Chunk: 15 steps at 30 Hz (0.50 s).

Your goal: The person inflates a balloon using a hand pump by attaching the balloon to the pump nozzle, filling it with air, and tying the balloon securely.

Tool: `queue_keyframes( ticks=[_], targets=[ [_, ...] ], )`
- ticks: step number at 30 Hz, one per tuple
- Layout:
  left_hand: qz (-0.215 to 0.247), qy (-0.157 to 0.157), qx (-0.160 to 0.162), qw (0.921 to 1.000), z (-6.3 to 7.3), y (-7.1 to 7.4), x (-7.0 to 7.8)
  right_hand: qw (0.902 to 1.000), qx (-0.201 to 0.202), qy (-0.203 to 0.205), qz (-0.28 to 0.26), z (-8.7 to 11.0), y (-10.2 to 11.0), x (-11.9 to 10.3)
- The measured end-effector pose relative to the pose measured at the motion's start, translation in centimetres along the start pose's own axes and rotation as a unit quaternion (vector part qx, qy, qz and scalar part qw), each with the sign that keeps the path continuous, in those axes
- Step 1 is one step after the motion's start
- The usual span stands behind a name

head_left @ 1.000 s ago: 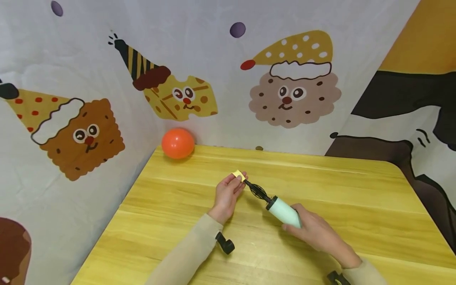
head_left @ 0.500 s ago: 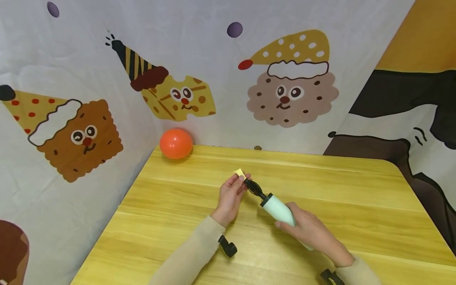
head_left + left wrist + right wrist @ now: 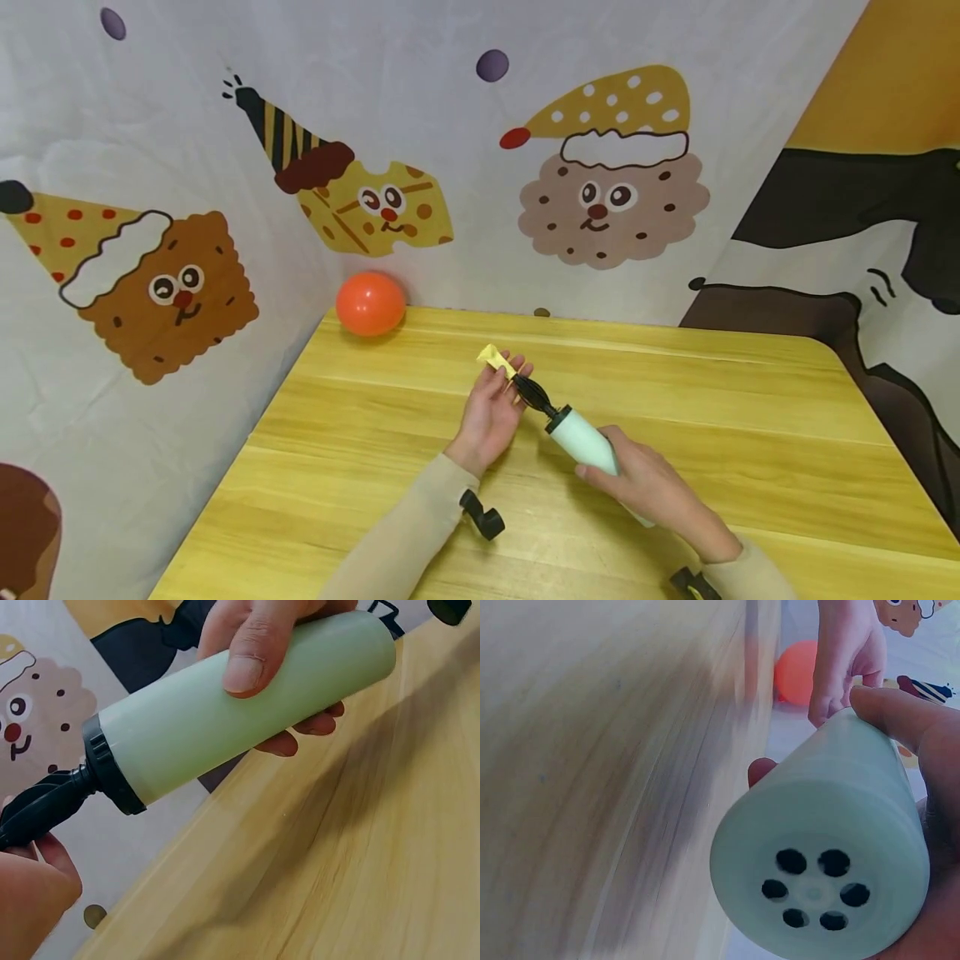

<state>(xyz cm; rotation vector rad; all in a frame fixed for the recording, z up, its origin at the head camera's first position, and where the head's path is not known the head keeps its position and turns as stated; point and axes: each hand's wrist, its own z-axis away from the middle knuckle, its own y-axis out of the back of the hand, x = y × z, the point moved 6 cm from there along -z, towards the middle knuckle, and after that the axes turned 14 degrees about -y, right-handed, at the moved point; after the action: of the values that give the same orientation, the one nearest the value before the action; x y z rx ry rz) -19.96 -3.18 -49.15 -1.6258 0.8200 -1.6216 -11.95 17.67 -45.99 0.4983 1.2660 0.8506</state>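
Observation:
My right hand (image 3: 651,479) grips the mint green cylinder of a balloon pump (image 3: 581,440), fingers wrapped round its body. The pump's black ribbed nozzle (image 3: 532,392) points up and left toward my left hand (image 3: 487,421). There, a limp yellow balloon (image 3: 495,359) sits at the nozzle tip, its neck pinched by my left thumb and fingers. In the left wrist view the pump body (image 3: 240,712) slants over the table, the right thumb on top. The right wrist view faces the pump's rear end (image 3: 814,825), which has several round holes.
An inflated orange balloon (image 3: 371,304) rests at the table's far left corner, against the cartoon-printed cloth (image 3: 480,225). The wooden table (image 3: 337,500) ends at this cloth at the back and left. Black camera mounts (image 3: 483,518) sit on both wrists.
The pump has moved left and toward the left hand, its nozzle closer to the hand. The left fingers have spread somewhat, and more of the yellow balloon shows. The orange balloon stays put.

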Motion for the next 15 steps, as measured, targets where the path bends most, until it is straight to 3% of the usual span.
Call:
queue_keyframes(
  ticks=[5, 9, 15],
  targets=[
    [-0.041, -0.016, -0.012, 0.999, -0.05, -0.2, -0.08, 1.0, -0.004, -0.002, -0.007, -0.08, -0.16, -0.11],
    [-0.04, -0.01, -0.004, 0.9991, 0.1, -0.17, -0.31, 0.9997, -0.015, -0.001, -0.021, 0.0, -0.44, -0.29],
    [0.063, 0.018, -0.008, 0.9978, 0.29, -0.3, -0.26, 0.9989, -0.027, 0.002, -0.039, 0.08, -0.58, -0.6]
  ],
)
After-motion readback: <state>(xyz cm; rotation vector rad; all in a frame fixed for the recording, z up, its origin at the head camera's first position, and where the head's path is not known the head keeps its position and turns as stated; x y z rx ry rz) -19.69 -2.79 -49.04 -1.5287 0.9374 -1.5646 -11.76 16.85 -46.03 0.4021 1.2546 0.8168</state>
